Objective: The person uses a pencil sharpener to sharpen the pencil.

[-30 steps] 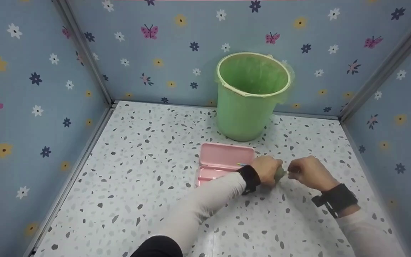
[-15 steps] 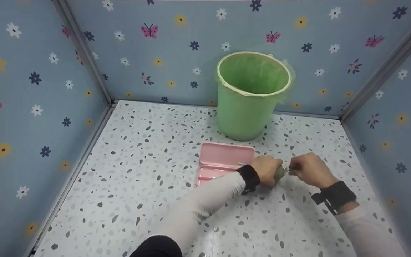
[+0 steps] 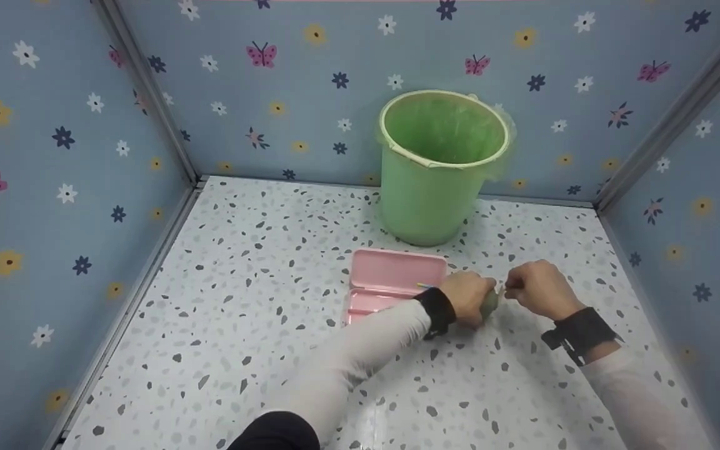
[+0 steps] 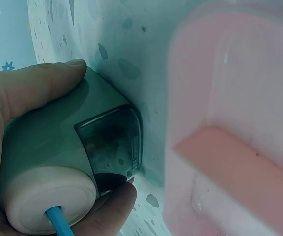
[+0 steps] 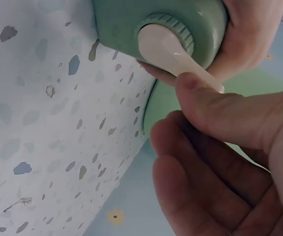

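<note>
A green crank pencil sharpener (image 4: 48, 128) is gripped in my left hand (image 3: 467, 297), thumb on one side and fingers on the other. Its cream round face has a blue pencil (image 4: 59, 221) stuck in the hole, and a dark see-through shavings window faces the pink case. On the opposite end is a cream crank handle (image 5: 173, 49), which my right hand (image 3: 541, 290) pinches at its tip; the thumb lies against it in the right wrist view. Left of the sharpener lies an open pink pencil case (image 3: 397, 270), partly hidden behind my left wrist.
Behind the case stands a green bucket (image 3: 425, 206) with a thin liner over its rim. A small blue-and-yellow stick (image 3: 424, 285) shows at the case lid. Flowered panels (image 3: 310, 81) wall in the speckled tabletop (image 3: 241, 281) at the back and both sides.
My right hand has risen slightly at the crank, turning it so the handle points more upward. The left hand and sharpener have stayed in place.
</note>
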A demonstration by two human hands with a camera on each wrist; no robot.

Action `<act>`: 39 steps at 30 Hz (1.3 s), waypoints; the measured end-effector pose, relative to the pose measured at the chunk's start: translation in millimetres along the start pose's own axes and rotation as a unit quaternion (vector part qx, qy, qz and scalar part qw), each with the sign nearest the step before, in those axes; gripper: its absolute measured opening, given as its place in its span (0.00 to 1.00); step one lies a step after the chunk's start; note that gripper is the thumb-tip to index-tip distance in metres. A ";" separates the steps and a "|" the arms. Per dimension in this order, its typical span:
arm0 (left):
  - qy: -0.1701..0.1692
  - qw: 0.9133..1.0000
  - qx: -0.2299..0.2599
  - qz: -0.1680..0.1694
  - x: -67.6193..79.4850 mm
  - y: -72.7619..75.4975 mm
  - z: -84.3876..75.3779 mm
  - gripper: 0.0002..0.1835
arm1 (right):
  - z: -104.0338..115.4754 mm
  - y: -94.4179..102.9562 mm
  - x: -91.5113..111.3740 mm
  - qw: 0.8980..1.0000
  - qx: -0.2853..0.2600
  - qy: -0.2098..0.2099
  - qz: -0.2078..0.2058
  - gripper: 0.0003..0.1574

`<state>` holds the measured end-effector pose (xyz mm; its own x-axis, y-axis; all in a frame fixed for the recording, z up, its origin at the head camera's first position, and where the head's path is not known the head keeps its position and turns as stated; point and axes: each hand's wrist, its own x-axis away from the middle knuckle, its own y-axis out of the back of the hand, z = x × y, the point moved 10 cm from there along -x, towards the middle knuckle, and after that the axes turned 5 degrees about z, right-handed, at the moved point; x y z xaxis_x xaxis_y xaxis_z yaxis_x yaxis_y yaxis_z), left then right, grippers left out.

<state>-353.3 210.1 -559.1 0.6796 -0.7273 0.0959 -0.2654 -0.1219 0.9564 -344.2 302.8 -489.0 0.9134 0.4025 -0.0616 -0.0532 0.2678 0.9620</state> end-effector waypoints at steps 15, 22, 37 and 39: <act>-0.001 1.000 -0.005 0.000 2.3 -5.7 -2.9 0.33 | -20.7 -29.7 -7.9 1.000 -0.019 -0.017 0.004 0.11; -0.004 1.000 0.000 -0.004 2.6 -4.1 -4.5 0.31 | -30.5 -62.7 -7.1 0.996 -0.057 -0.018 0.069 0.09; 0.007 1.000 -0.002 0.004 -5.7 -4.3 2.5 0.30 | -30.1 -74.0 -2.6 0.990 -0.092 -0.031 0.106 0.06; 0.011 1.000 -0.004 0.009 -7.1 -5.8 3.1 0.30 | -29.7 -74.9 -0.3 0.989 -0.095 -0.033 0.105 0.06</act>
<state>-358.7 213.9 -566.2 0.6904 -0.7137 0.1183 -0.2712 -0.1037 0.9569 -352.5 308.6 -569.0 0.8983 0.4097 0.1588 -0.3141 0.3459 0.8841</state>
